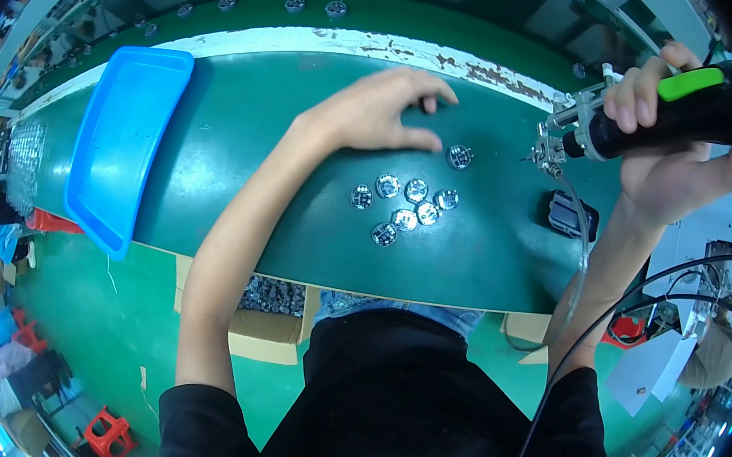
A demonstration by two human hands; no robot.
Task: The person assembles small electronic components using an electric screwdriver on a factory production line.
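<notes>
My left hand (385,112) hovers over the green worktop (296,245), its fingers curved and thumb apart, with nothing visible in them. Just beyond its thumb lies a round circuit board (459,157). Several more small round boards, such as one (416,190) in the middle of the group, are scattered closer to me. At the right, my right hand (654,122) is wrapped round a black cylindrical tool (619,132) with a bright green strip. Left of that tool sits a metal valve (547,151) with a thin needle tip; whether the two are joined I cannot tell.
A blue tray (121,147) lies on the left of the worktop. A dark grey block (568,214) and a clear hose are near my right forearm. Below the front edge, an open carton (262,339) holds many small parts. Round parts (295,4) line a green strip beyond the worn white ledge.
</notes>
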